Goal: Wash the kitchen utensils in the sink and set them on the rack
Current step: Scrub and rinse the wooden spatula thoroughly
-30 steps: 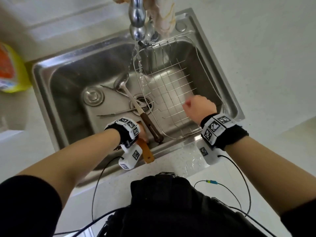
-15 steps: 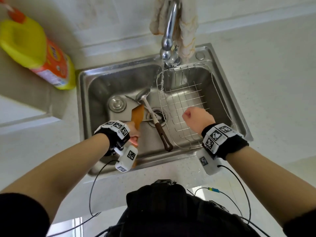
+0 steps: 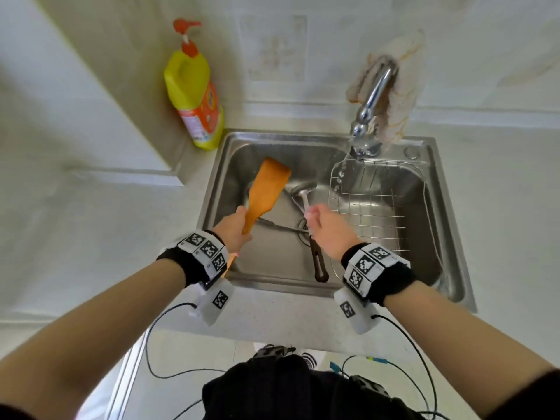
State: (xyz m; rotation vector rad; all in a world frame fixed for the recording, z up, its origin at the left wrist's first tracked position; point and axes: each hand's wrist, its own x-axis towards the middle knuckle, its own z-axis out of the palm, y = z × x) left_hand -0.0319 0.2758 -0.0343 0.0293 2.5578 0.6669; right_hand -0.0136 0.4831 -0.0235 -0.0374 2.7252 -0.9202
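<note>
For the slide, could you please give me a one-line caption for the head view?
Left hand lifts a wooden spatula over the sink; a ladle lies inside beside the empty wire rack.

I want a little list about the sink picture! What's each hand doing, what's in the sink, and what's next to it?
left hand: holds the wooden spatula by its handle, blade raised over the sink
right hand: loosely curled above the drain, holding nothing I can see
in the sink: a metal ladle with a dark handle, and thin metal utensils lying on the bottom
rack: wire, in the sink's right side, nothing in it
faucet: a cloth draped over it
beside the sink: yellow soap bottle, on the left
</note>
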